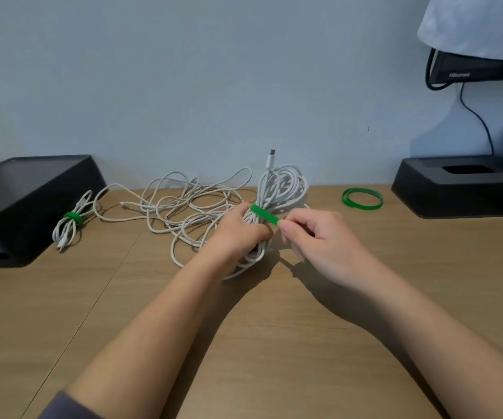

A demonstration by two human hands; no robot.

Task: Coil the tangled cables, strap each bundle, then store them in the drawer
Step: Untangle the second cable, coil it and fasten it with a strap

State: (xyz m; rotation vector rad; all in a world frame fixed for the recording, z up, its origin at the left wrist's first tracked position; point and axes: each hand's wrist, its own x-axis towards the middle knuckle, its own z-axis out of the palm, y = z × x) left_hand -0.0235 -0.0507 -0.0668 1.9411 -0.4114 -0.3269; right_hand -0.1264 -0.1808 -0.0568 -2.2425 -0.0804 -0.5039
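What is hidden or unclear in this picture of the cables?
Head view:
The strap: its far part is hidden behind the cable bundle; its near end by the right hand.
The bundle's middle: covered by the left hand.
The monitor: cut off by the right edge, covered by a cloth.
The black box: cut off by the left edge; whether it holds the drawer cannot be told.

Coiled white cable (283, 186) stands upright, green strap (264, 215) across its middle.
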